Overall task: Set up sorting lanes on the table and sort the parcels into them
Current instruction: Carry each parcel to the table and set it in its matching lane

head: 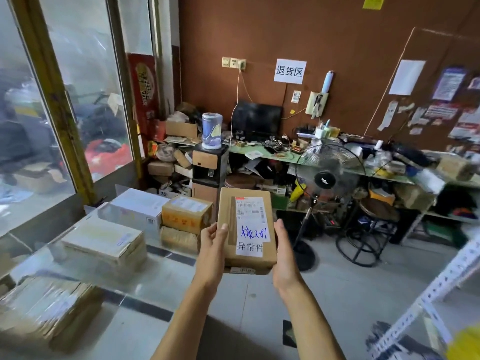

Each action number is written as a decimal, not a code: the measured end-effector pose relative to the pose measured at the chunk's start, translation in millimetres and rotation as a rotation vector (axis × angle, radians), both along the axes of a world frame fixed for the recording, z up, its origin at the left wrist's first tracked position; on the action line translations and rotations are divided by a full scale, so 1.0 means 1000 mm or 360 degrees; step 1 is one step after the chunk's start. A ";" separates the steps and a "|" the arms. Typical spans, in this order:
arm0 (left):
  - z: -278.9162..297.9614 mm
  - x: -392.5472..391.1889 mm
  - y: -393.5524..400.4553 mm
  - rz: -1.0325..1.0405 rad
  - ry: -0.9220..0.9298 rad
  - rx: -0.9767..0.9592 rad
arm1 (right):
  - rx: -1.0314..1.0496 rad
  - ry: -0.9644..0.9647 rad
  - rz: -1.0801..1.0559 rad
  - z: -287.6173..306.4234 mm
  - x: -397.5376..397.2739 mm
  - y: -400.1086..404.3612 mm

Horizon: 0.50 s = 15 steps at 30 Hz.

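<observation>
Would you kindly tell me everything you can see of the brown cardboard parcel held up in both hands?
The brown cardboard parcel is a flat rectangular box, closed, held off the table and tilted towards the camera. A white shipping label with blue handwriting covers its right half, and a white slip printed 异常件 sits below. The left hand grips its left edge, thumb on top; the right hand supports its right edge.

Both forearms are bare to the frame's edge, the left hand [213, 245] and right hand [284, 252] ungloved.
</observation>
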<state>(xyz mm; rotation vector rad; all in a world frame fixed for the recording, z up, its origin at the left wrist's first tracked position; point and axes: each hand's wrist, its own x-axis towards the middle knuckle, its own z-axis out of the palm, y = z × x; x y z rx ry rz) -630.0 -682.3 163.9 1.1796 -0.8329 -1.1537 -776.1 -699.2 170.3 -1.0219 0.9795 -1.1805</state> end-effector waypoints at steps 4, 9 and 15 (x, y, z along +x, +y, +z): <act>-0.004 0.000 -0.074 0.0074 0.0031 0.0007 | 0.0010 0.0009 0.0067 -0.011 -0.001 -0.082; -0.003 0.004 -0.171 0.0104 0.0089 0.0107 | 0.0017 0.0052 0.0171 -0.008 -0.001 -0.192; 0.010 0.030 -0.252 0.0331 0.0080 0.0091 | 0.0018 0.0108 0.0473 0.006 0.031 -0.306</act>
